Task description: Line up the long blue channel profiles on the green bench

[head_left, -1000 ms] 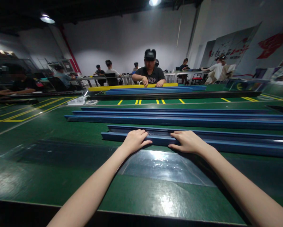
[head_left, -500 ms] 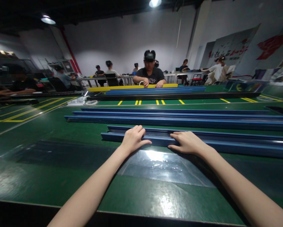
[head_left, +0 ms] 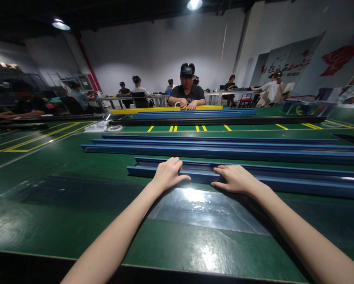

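Observation:
A long blue U-shaped channel (head_left: 200,176) lies across the green table, its hollow side up. My left hand (head_left: 169,172) grips its near wall toward the left end, fingers curled over the edge and thumb pointing right along the front. Farther right, my right hand (head_left: 235,178) holds the same wall, with fingers over the edge and thumb in front. A gap separates the two hands. Between my forearms a clear plastic sheet (head_left: 209,211) lies flat and shiny just in front of the channel.
More blue channels (head_left: 224,152) lie parallel behind mine. Beyond them is a long black strip (head_left: 218,120). Across the table a co-worker (head_left: 187,92) has both hands at a yellow channel (head_left: 147,110). The green table (head_left: 111,236) ends at a near edge below me.
The co-worker's hand on the right has moved left along the yellow channel. My hands keep their places on the blue channel.

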Available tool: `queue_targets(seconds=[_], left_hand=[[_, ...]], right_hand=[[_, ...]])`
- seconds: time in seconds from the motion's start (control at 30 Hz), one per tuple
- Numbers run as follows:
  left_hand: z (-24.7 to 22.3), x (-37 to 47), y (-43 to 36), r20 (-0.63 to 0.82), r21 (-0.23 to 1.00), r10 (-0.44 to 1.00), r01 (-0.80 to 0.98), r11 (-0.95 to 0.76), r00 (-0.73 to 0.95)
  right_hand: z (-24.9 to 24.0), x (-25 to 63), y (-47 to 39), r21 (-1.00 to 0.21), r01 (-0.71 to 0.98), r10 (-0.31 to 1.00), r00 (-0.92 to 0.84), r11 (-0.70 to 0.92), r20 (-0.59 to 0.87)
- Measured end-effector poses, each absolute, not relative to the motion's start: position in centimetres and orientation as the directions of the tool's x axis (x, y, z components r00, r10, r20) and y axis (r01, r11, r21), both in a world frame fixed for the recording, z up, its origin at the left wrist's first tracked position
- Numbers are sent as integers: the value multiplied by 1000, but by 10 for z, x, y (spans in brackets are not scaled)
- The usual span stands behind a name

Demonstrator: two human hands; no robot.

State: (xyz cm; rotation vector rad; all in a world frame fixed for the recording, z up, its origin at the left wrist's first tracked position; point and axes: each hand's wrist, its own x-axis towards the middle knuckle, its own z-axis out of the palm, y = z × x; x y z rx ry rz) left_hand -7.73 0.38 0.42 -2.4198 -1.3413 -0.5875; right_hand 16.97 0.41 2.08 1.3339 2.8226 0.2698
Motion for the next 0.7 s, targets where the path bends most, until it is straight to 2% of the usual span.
queue_targets(seconds=[0.53,0.7], left_hand=[[4,-77,4,475,-65,735,852,-519,484],[4,-77,4,474,-101,715,838,-536,514]], right_hand=[[21,170,6,151,759,757,-648,633,87],[22,159,1,130,812,788,-584,569,196]])
